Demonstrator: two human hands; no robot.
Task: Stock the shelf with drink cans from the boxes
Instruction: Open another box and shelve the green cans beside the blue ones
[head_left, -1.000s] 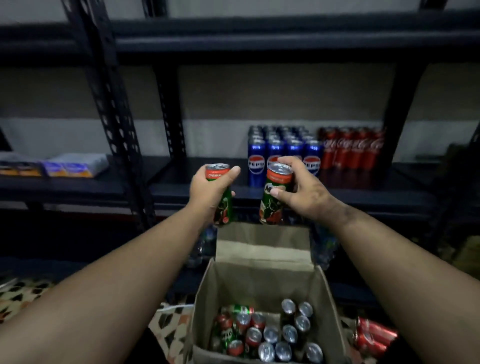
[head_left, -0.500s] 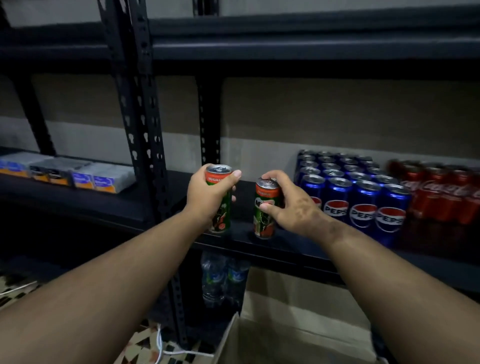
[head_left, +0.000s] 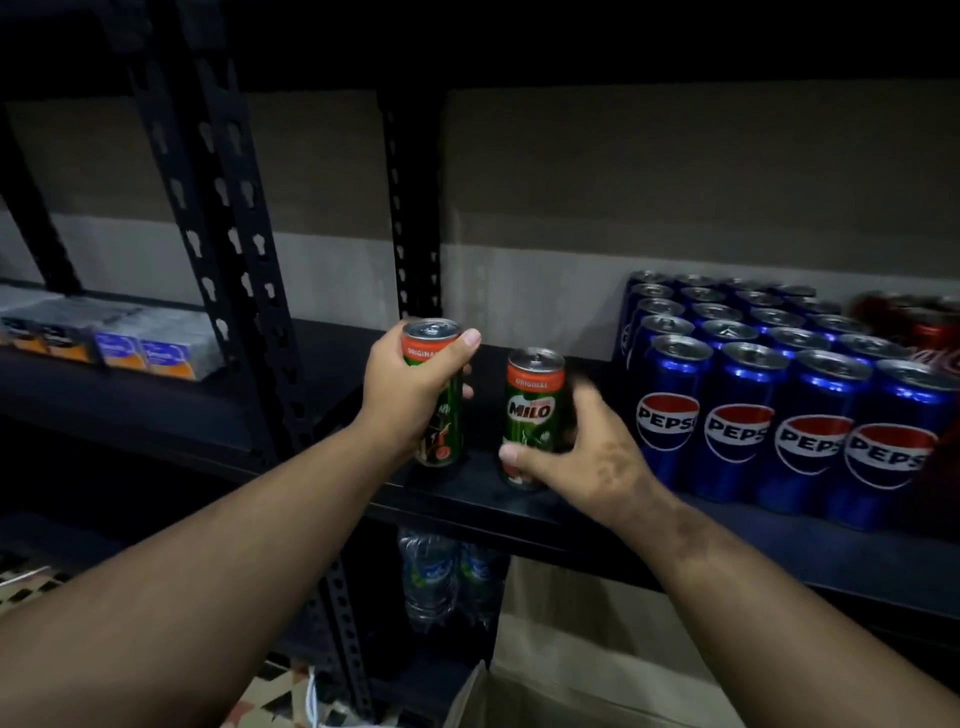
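Two slim green Milo cans stand upright on the black shelf (head_left: 291, 410), near its front edge. My left hand (head_left: 410, 389) grips the left Milo can (head_left: 441, 426) around its upper body, thumb near the rim. My right hand (head_left: 587, 457) holds the right Milo can (head_left: 535, 400) low down, thumb across its base and fingers curled behind it. The label of the right can faces me. Only a top flap of the cardboard box (head_left: 597, 670) shows at the bottom of the view.
Rows of blue Pepsi cans (head_left: 748, 395) fill the shelf right of my right hand, with red cola cans (head_left: 930, 332) behind them. Black slotted uprights (head_left: 228, 260) stand left of my left hand. Small packets (head_left: 150, 348) sit far left. Water bottles (head_left: 441, 571) stand on the lower level.
Both hands carried the Milo cans up from above the box and set them down on the shelf. My right hand slid down from the can's top to its base. The view tilted up.
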